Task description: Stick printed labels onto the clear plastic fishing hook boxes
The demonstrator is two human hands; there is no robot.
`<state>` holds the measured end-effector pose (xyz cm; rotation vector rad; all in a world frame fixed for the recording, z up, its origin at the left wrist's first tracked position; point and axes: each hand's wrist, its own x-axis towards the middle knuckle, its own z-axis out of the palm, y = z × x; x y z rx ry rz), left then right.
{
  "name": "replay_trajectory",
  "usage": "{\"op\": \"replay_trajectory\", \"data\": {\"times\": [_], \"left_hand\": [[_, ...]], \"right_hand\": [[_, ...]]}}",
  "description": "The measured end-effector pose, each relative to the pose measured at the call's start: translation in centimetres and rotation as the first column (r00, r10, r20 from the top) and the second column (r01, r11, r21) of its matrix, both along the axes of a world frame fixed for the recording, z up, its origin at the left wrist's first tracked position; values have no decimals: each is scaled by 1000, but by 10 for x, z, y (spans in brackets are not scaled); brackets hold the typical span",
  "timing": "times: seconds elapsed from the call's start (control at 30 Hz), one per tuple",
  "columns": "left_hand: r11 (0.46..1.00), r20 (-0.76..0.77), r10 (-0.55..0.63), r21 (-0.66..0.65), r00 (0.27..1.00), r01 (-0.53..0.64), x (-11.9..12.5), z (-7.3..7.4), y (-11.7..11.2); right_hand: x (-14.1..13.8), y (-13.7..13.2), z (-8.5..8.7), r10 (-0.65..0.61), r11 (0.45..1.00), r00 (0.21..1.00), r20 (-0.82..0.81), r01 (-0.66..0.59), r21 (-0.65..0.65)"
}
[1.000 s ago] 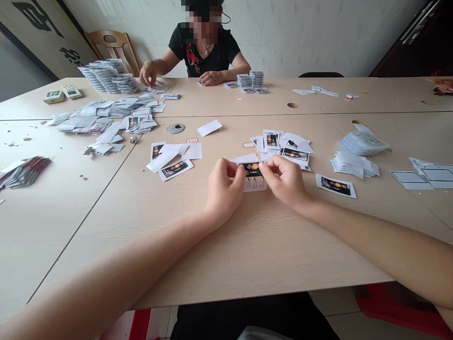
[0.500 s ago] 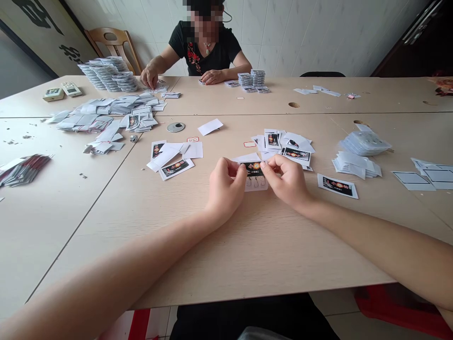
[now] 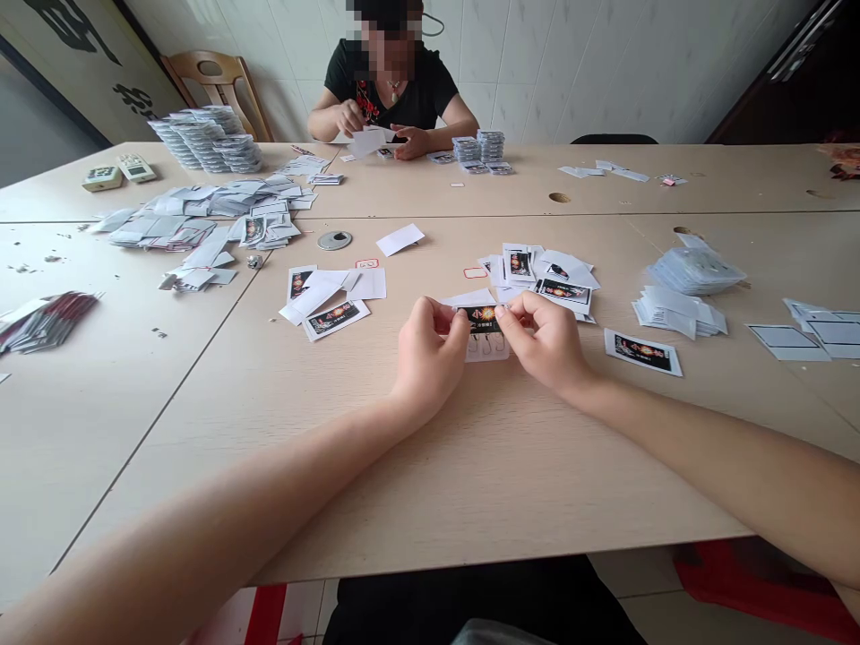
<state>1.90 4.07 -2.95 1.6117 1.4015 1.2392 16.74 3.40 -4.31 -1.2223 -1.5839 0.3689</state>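
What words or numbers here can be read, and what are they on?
Black label on the card between the left hand and right hand: too blurred to read.
Similar loose card to the right: too small to read.
Big black characters on the top-left panel: too slanted to read.
Nothing can be quoted.

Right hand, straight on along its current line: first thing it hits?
The right hand already pinches a black-printed card, so that comes first; beyond it lies the left hand, though depth is hard to judge from this view.

Left hand, right hand, both pinching, close together
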Motion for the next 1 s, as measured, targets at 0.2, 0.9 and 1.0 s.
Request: {"op": "replay_trajectory", "data": {"times": [0.2, 0.9, 1.0], "left_hand": [[1000, -14, 1, 24, 1000, -1, 0, 1, -1], [999, -35, -12, 45, 999, 13, 0, 0, -1], [1000, -24, 3, 28, 1000, -3, -1, 0, 1]], "right_hand": [[-1, 0, 0, -13, 1000, 1000, 3, 13, 3], [1, 3, 1, 4, 998, 998, -55, -8, -68], [2, 3, 0, 18, 1000, 1000, -14, -18, -12]]}}
